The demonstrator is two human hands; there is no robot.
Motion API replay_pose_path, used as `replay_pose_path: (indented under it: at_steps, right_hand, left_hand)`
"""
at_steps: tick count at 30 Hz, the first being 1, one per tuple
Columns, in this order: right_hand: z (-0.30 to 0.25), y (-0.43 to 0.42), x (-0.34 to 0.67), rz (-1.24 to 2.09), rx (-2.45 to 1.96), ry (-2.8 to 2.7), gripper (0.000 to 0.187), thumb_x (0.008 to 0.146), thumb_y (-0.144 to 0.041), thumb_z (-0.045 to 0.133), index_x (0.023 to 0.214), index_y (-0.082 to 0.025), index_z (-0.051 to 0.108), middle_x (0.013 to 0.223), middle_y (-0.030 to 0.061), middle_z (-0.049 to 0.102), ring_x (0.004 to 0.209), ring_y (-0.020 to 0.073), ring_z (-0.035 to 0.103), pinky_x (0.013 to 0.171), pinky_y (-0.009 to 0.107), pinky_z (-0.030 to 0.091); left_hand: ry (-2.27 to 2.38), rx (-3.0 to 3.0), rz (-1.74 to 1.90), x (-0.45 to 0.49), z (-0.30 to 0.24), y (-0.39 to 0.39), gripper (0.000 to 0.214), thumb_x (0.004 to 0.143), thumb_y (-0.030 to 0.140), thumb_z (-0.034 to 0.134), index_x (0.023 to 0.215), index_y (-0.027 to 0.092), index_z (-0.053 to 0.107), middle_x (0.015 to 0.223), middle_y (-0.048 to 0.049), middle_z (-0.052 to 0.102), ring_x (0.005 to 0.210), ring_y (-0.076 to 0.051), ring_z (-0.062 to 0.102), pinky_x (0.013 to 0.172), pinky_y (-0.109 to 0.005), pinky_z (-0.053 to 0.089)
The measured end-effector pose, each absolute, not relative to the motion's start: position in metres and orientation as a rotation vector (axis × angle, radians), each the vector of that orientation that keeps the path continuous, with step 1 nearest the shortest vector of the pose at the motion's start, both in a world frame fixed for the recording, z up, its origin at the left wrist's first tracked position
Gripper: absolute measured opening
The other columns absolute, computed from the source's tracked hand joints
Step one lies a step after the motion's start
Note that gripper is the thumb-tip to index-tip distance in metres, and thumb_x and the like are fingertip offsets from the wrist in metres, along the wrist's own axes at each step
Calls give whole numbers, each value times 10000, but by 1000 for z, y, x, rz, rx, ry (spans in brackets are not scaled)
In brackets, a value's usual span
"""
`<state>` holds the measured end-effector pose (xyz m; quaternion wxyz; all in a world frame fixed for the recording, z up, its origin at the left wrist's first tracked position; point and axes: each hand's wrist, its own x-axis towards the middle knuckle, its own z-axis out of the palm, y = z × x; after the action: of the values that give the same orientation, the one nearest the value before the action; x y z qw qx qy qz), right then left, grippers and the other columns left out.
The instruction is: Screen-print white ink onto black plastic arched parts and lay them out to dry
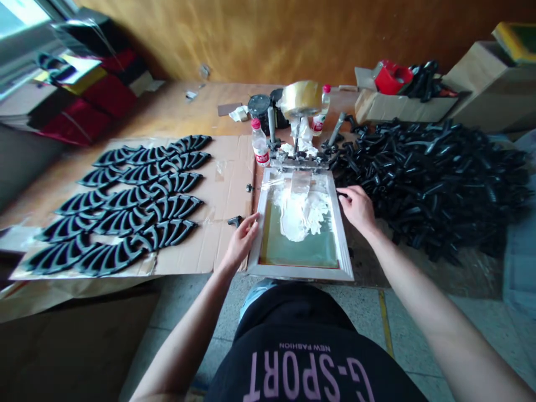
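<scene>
A screen-printing frame [344, 245] with a white rim lies in front of me, with white ink [300, 215] spread over its green mesh. My left hand [242, 239] rests against the frame's left rim, fingers together along the edge. My right hand [357, 205] is at the frame's right rim, fingers curled, pinching a small black part [342, 194]. A clamp hinge [298, 161] holds the frame's far end.
Rows of black curved plastic pieces [125, 206] lie on cardboard [221, 195] at the left. A big heap of black parts [431, 178] fills the right. Bottles [260, 144], a tape roll [300, 97] and cardboard boxes [402, 106] stand behind. A small black piece [235, 221] lies by my left hand.
</scene>
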<state>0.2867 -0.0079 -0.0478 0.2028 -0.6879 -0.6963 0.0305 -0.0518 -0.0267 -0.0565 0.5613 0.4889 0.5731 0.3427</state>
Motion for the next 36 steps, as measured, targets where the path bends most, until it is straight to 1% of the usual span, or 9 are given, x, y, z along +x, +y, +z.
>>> replay_pose_path:
  at_steps: [4,8,13,16,21,26,30,33,36]
  right_hand:
    - [-34,32,236,101,-1743,-2120,514,823,-234,654,1316,-153,533,1308,163,510,1187,313,486,980,437,437]
    - [-44,20,204,281,-1707,-2413,210,842,-102,534,1013,-149,647,1001,108,652,945,243,582,826,342,456]
    - [-49,-21,227,459,-1191,-2731,297,770,-18,485,906,-197,679,910,50,674,874,196,587,760,284,418]
    - [-45,-19,230,462,-1213,-2685,266,768,-48,514,878,-214,691,866,31,673,848,196,587,728,284,409]
    - [-58,-31,217,292,-1278,-2608,286,850,-56,461,976,-166,693,965,96,668,933,225,568,763,316,427]
    - [-49,-27,213,405,-1311,-2546,178,890,-193,570,1027,-213,681,953,46,679,877,203,605,757,304,462]
    - [-19,29,217,305,-1513,-2269,482,867,-263,646,1335,-291,535,1171,32,657,999,215,609,865,336,477]
    - [-3,62,254,167,-1658,-2027,565,877,-346,624,1411,-263,460,1110,61,666,936,226,615,868,381,482]
    - [-9,60,302,41,-1802,-1692,424,957,-377,443,1335,-198,516,1001,86,670,872,225,616,841,393,480]
  left_hand:
    - [1455,1129,745,-49,-100,-28,666,764,442,680,1376,227,525,697,17,632,575,-126,554,515,-208,410]
    - [1479,1183,687,-51,-115,-25,583,797,459,637,1334,242,567,759,3,659,648,-146,592,555,-214,431]
    - [1493,1167,734,-51,-119,-28,510,822,462,609,1274,226,611,880,-37,702,793,-178,640,682,-246,488]
    - [1494,1135,776,-48,-115,-29,471,797,430,645,1215,213,641,860,-38,702,795,-183,643,694,-253,496]
    - [1477,1011,807,-45,-109,-30,473,746,391,698,1174,195,648,775,-22,691,694,-176,628,611,-244,479]
    - [1441,999,781,-48,-107,-29,558,749,420,690,1249,187,605,752,-21,686,643,-162,619,554,-226,457]
    - [1367,1077,760,-55,-77,-27,684,774,501,671,1372,207,516,745,-13,673,633,-153,617,532,-219,455]
    - [1341,1085,848,-55,-35,-23,587,822,608,579,1258,218,621,700,-3,642,542,-116,546,463,-206,404]
    - [1222,1054,1040,-44,6,-6,543,868,658,465,1040,200,699,698,-18,640,525,-106,537,456,-213,414]
